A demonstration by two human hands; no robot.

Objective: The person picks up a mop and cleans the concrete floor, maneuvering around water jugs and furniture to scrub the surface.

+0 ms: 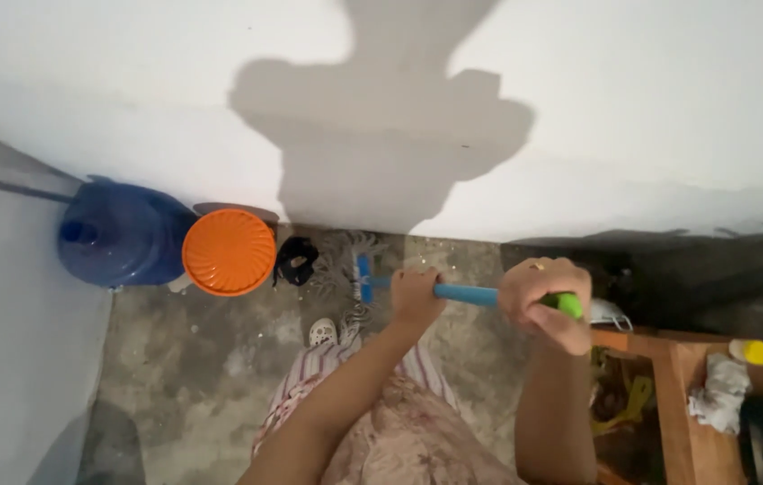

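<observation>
Both hands [489, 301] gripping blue mop handle [467, 294]

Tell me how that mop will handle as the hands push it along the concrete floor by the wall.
The mop shaft looks rigid, so both hands, left hand and right hand, probably steer it directly. Its stringy head looks floppy, likely to drag and splay. The green cap may give grip at the top.

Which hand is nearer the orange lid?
Left. The left hand grips the mop handle right of the orange lid; the right hand holds the handle's far end.
</observation>
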